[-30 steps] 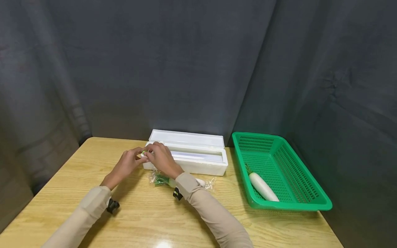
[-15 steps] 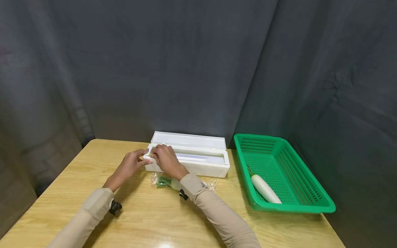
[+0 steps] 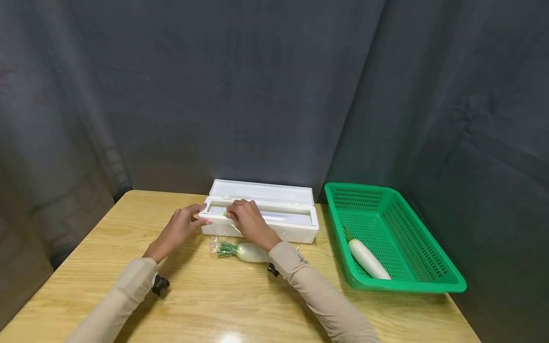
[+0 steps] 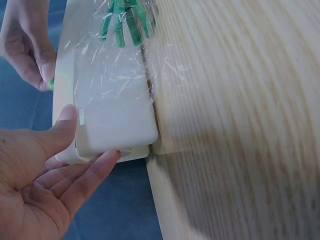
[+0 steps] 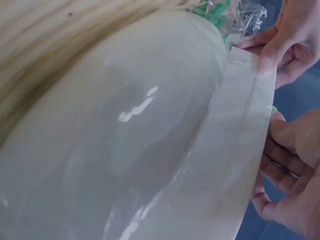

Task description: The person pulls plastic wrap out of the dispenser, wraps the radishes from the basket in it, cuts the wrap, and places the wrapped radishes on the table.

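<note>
A white cling film dispenser (image 3: 296,234) stands on the table with its lid (image 3: 263,191) tipped back. My left hand (image 3: 182,230) grips its left end, thumb at the top edge and fingers around the end in the left wrist view. With thumb and fingers, my right hand (image 3: 250,221) pinches a small green slider (image 4: 51,84) at the dispenser's top, left of its middle. In front lies a white radish (image 3: 250,253) with green stalks, wrapped in clear film and partly hidden by my right wrist.
To the right stands a green perforated basket (image 3: 407,287) with an unwrapped white radish (image 3: 368,259) inside. The wooden table (image 3: 206,300) ends at a dark curtain (image 3: 257,95) behind the dispenser.
My right hand has moved right along the dispenser with the green slider, from its left end toward the middle. The left hand went from beside the right hand to gripping the dispenser's end.
</note>
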{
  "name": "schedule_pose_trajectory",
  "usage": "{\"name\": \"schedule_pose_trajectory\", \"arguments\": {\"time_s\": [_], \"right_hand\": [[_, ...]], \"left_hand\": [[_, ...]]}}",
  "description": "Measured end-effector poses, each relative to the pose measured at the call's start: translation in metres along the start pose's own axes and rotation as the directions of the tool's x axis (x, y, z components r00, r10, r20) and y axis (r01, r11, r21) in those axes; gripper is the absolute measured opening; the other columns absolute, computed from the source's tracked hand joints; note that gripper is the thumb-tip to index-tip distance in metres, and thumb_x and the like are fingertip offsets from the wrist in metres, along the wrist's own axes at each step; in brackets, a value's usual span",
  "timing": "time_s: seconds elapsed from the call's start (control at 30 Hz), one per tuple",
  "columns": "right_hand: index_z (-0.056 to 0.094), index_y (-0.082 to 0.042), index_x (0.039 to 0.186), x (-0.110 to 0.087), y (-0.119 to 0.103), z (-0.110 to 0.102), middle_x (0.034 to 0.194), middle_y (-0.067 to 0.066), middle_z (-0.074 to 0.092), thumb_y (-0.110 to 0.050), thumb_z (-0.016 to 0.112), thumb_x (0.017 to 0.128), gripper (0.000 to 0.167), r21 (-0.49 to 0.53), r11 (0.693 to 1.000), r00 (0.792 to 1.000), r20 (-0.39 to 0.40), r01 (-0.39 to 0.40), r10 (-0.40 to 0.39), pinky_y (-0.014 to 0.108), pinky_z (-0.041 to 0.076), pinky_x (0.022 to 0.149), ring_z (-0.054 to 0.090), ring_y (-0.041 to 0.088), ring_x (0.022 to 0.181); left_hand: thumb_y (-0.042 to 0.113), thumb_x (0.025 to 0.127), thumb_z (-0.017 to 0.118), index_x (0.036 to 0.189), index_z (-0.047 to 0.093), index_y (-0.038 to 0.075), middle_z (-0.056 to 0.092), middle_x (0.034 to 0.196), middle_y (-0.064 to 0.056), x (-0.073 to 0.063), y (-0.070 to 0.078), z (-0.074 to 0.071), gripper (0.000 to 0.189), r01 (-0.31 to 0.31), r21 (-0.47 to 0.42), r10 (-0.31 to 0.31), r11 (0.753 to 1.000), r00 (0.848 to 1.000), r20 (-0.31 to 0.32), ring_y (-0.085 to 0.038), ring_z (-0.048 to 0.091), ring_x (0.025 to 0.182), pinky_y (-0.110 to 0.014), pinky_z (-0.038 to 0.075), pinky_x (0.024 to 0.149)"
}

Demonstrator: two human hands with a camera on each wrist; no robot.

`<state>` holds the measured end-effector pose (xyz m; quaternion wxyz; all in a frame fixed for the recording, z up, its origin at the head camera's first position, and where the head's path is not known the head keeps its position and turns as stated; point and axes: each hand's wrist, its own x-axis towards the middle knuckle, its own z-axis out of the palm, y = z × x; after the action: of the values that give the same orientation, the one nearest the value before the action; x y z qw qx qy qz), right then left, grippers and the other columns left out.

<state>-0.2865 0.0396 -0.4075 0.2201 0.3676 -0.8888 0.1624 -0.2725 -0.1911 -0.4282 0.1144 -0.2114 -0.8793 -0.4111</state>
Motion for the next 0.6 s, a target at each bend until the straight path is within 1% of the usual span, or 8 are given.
{"name": "schedule_pose_trajectory", "arguments": {"time_s": [0.2,0.37,0.5,0.6], "right_hand": [[0.073,-0.012,0.084,-0.013,0.011,-0.01,0.081,0.001,0.069,-0.018,0.072,0.097,0.015,0.012,1.0,1.0,-0.018,0.021,-0.02,0.038,0.049,0.073,0.068,0.02,0.081],[0.073,-0.011,0.085,-0.026,0.021,-0.019,0.081,0.002,0.07,-0.016,0.073,0.096,0.012,0.029,0.999,0.999,-0.031,0.016,-0.015,0.039,0.049,0.072,0.067,0.021,0.079],[0.073,-0.011,0.083,-0.034,0.024,-0.028,0.08,0.002,0.071,-0.014,0.075,0.095,0.012,-0.011,1.0,0.999,-0.038,-0.001,0.001,0.038,0.047,0.069,0.066,0.021,0.077],[0.074,-0.011,0.083,-0.035,0.023,-0.034,0.08,0.002,0.071,-0.012,0.075,0.094,0.011,-0.045,0.999,1.0,-0.02,-0.019,0.018,0.036,0.046,0.068,0.065,0.021,0.077]], "left_hand": [[0.005,0.093,0.078,0.129,0.063,-0.015,0.066,0.126,-0.035,0.001,0.001,0.002,0.043,0.001,0.002,-0.001,1.0,1.0,0.003,-0.033,0.076,0.082,-0.025,0.055,0.061],[0.006,0.093,0.077,0.132,0.062,-0.015,0.064,0.131,-0.035,-0.001,0.002,0.0,0.046,0.016,0.018,-0.016,1.0,1.0,-0.001,-0.034,0.077,0.084,-0.026,0.055,0.061],[0.006,0.093,0.077,0.132,0.061,-0.015,0.063,0.132,-0.035,-0.001,0.002,-0.001,0.047,0.005,0.021,-0.005,1.0,1.0,-0.008,-0.035,0.077,0.085,-0.027,0.056,0.061],[0.006,0.093,0.077,0.131,0.062,-0.015,0.063,0.132,-0.035,-0.002,0.002,-0.002,0.045,-0.006,0.017,0.006,1.0,1.0,-0.009,-0.036,0.077,0.087,-0.028,0.057,0.063]]}}
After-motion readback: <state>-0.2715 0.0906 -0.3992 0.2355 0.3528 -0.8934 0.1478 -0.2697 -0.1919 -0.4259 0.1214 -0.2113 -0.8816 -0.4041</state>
